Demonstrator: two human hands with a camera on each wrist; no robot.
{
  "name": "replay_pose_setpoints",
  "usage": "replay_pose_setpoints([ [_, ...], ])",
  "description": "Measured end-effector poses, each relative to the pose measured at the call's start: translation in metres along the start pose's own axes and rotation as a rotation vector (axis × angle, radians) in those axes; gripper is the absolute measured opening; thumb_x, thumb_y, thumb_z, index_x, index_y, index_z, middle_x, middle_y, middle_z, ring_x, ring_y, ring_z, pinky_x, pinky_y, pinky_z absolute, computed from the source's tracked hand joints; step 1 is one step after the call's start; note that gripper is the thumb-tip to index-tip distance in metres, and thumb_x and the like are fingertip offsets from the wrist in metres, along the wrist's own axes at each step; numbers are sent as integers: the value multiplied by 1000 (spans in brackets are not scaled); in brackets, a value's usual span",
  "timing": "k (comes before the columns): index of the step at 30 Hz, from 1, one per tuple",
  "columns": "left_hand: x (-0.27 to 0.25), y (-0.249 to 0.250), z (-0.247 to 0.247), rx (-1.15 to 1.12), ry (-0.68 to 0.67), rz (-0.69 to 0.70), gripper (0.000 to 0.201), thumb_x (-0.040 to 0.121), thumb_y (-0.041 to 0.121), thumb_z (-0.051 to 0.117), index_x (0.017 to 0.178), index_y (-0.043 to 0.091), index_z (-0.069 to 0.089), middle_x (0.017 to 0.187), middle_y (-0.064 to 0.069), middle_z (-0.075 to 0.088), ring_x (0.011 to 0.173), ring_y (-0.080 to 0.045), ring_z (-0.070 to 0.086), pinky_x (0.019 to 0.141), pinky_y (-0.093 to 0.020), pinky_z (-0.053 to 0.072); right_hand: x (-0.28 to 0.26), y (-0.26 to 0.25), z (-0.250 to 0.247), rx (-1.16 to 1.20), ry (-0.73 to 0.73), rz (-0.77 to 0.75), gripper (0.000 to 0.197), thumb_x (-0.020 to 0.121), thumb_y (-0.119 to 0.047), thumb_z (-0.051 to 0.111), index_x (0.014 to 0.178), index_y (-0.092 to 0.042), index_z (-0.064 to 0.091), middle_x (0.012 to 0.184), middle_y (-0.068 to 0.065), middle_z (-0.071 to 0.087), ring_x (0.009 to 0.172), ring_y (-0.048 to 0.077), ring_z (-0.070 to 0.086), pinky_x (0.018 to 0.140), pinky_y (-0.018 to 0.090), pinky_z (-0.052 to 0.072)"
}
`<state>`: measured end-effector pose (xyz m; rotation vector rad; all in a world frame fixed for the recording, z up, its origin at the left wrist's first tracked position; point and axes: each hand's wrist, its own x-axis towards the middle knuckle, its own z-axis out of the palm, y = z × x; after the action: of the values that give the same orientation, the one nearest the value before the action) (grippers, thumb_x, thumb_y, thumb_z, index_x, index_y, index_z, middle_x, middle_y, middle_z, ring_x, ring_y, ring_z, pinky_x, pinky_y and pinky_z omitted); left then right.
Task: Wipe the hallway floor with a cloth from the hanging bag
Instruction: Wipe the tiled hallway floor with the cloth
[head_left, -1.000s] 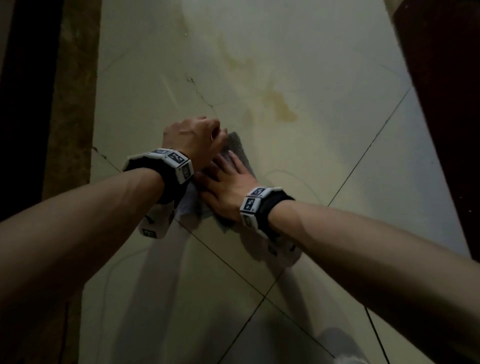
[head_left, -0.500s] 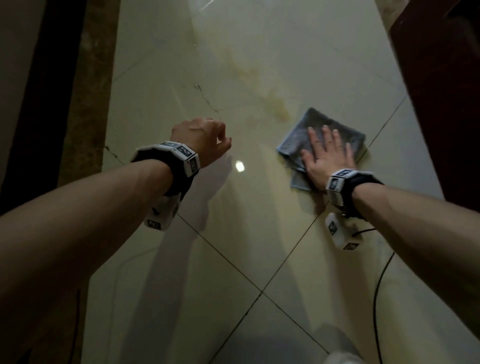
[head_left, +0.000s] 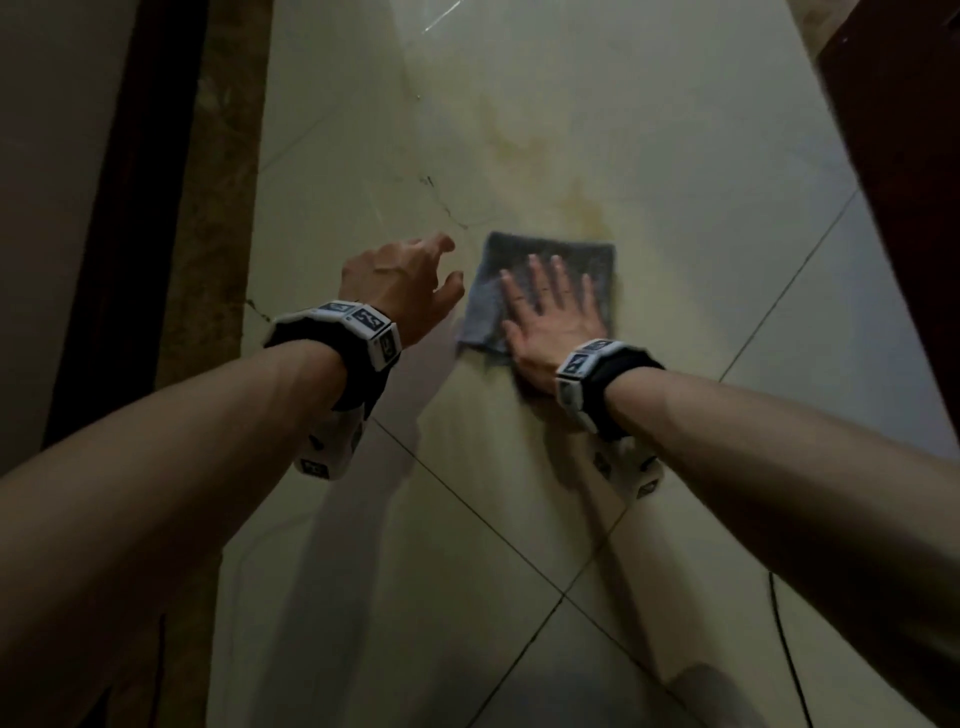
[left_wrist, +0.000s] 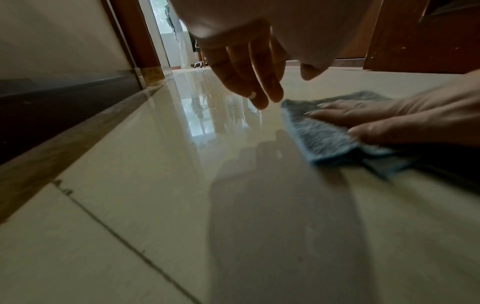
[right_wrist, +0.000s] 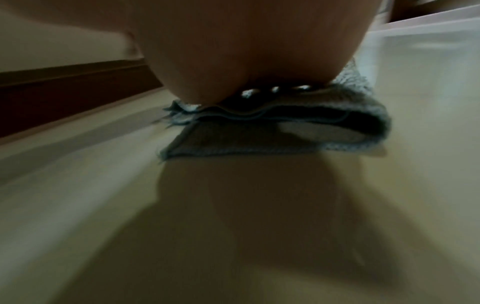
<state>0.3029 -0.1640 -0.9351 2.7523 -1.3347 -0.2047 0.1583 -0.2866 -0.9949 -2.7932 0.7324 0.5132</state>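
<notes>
A folded grey-blue cloth (head_left: 524, 260) lies flat on the cream tiled floor (head_left: 467, 519), just below a yellowish stain (head_left: 582, 208). My right hand (head_left: 550, 312) presses on it with straight, spread fingers. In the left wrist view the cloth (left_wrist: 319, 133) shows under that hand (left_wrist: 389, 121). In the right wrist view my palm (right_wrist: 246, 51) bears down on the cloth's folded layers (right_wrist: 259, 139). My left hand (head_left: 400, 280) hovers just left of the cloth with loosely bent fingers and holds nothing. Its fingertips (left_wrist: 259, 96) hang a little above the floor.
A dark skirting and brown marble border (head_left: 208, 234) run along the left wall. A dark wooden door or cabinet (head_left: 904, 156) stands at the right. A thin black cable (head_left: 789, 649) lies on the floor at the lower right. A lit doorway (left_wrist: 168, 41) opens far down the hallway.
My right hand slid the cloth out to the right, then back left toward my left hand. The left hand let go of the cloth, lifted off and loosened its fingers.
</notes>
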Motion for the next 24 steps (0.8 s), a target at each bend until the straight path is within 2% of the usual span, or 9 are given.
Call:
replay_pose_setpoints([
  [2,-2,-8,1,-8,-10,-1,42,93,51,46,130,31,51,107,1,70,93,-28,65,69,-32,45,2,-42,3,-33,-35,-166,63,101,-49,21,156,-30,-4,162,4,-17,147,28,-21,115,52,-16],
  [5,-5,-20,3,-11,-17,-24,40,93,47,47,130,31,50,110,0,70,94,-29,66,71,-34,44,-7,-101,7,-100,-82,-379,63,99,-53,20,156,-28,12,164,5,-2,148,31,-14,113,56,-18],
  [8,-7,-28,5,2,-12,-42,38,95,45,44,129,29,51,108,-1,70,91,-29,65,69,-32,42,-17,-129,9,-110,-109,-431,65,97,-57,20,156,-31,8,164,4,-1,148,30,-14,114,55,-17],
  [11,-12,-32,7,13,-18,-45,37,95,43,44,128,29,51,107,-2,70,90,-29,66,68,-32,43,-14,-120,7,-68,-102,-440,60,100,-48,21,156,-35,6,164,-3,-4,149,24,-15,115,48,-20],
  [13,-14,-32,9,15,-32,-36,37,94,44,45,127,29,52,108,-3,70,90,-30,66,71,-34,48,-5,-106,9,-60,-93,-415,59,100,-45,23,156,-35,6,164,-4,-7,149,20,-16,115,44,-20],
  [17,-11,-19,11,11,-80,11,33,91,45,47,117,27,57,108,-6,69,93,-32,66,73,-37,52,-1,-63,7,-32,-48,-250,62,99,-48,24,156,-34,4,163,-5,-11,149,17,-16,118,45,-14],
  [20,-5,-1,13,-13,-85,54,30,92,46,47,114,28,59,109,0,66,93,-30,65,71,-36,52,-5,-11,1,17,-4,-110,61,100,-48,23,155,-38,-2,163,-5,-12,149,17,-14,119,46,-8],
  [24,3,27,15,-21,-67,88,31,93,44,47,117,28,59,111,2,61,92,-27,62,69,-33,48,-14,76,-3,59,1,133,59,102,-47,20,155,-37,-4,163,-5,-13,149,17,-12,119,46,-4],
])
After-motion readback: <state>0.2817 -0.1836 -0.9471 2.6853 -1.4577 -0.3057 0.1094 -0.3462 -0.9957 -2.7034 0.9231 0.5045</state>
